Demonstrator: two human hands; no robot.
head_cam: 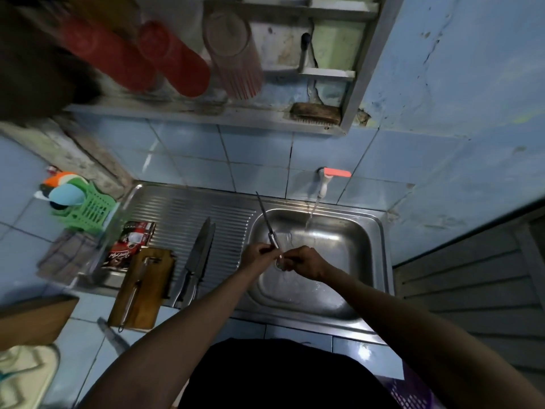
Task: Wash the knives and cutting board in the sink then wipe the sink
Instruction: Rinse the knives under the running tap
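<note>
Far left of the sink (pixel 380 228), a green slotted plastic basket (pixel 88 209) holds rounded sponges, with a checked cloth (pixel 66 255) just below it. Nearer the sink, a glossy red packet (pixel 129 245) lies by a brown wooden cutting board (pixel 144 287) that carries a slim metal tool. Two long steel knives (pixel 197 261) lie side by side on the ribbed steel drainboard (pixel 188 208), just left of the basin. Over the basin, the left hand (pixel 258 253) has its fingers curled round the handle of a thin, narrow-bladed knife (pixel 268 222), blade pointing away. The right hand (pixel 305 262) meets it, fingers bent and pinching the handle's end. Behind the basin, water runs from a white plastic tap (pixel 326 184) with a pink lever.
</note>
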